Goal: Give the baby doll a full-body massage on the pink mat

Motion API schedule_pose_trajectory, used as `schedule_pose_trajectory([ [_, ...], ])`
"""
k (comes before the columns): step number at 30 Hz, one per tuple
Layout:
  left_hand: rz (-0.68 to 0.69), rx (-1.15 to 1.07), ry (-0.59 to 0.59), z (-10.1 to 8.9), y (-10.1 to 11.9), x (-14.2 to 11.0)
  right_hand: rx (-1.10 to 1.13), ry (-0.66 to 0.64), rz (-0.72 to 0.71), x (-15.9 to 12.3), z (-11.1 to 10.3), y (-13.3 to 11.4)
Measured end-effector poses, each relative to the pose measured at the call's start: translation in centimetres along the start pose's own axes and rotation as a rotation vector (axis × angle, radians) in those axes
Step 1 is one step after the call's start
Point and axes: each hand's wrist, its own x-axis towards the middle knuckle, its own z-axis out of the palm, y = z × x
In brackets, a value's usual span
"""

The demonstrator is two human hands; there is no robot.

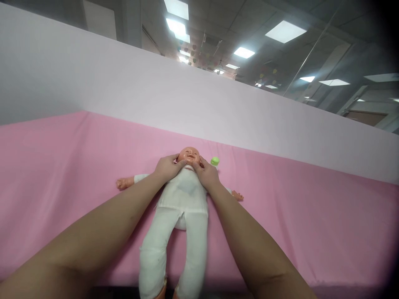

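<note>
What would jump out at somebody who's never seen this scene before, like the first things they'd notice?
Most likely the baby doll in white clothes, lying on its back with arms spread on the bright pink cover, its head between the left hand and the right hand. Next, the small lime-green object beside the head, and the glowing ceiling panels beyond the pale wall.
</note>
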Motion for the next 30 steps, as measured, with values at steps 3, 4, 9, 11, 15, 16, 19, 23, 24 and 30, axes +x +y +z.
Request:
schedule_pose_trajectory([
  [3,0.005,-0.016,0.006,0.1,-0.3,0.1,0.041,0.024,-0.019,0.1,0.1,0.3],
  [4,0.005,-0.021,0.009,0.1,-0.4,0.1,0.050,0.036,-0.024,0.0,0.1,0.3],
  [9,0.015,-0.042,0.018,0.4,-0.5,0.3,0.044,0.040,-0.006,-0.1,-0.1,0.0],
  [11,0.030,-0.040,0.011,0.5,-0.3,0.3,0.025,0.029,0.004,-0.1,-0.1,-0.3],
  [15,0.032,-0.038,-0.001,0.6,-0.3,0.3,0.003,0.016,0.033,-0.3,-0.2,-0.7],
  [16,0.029,-0.035,-0.005,0.6,-0.3,0.4,-0.005,0.017,0.032,-0.4,-0.2,-0.8],
  [19,0.041,-0.021,-0.026,0.6,-0.5,0.5,-0.056,0.026,0.017,-0.5,-0.1,-0.8],
  [23,0.057,0.000,-0.018,0.5,-0.7,0.6,-0.066,0.028,-0.017,-0.3,0.1,-0.4],
  [24,0.061,0.008,-0.011,0.6,-0.8,0.6,-0.057,0.025,-0.023,-0.2,0.1,-0.2],
  [30,0.070,-0.004,-0.002,0.9,-1.2,0.8,0.005,0.042,-0.047,0.0,0.4,0.5],
])
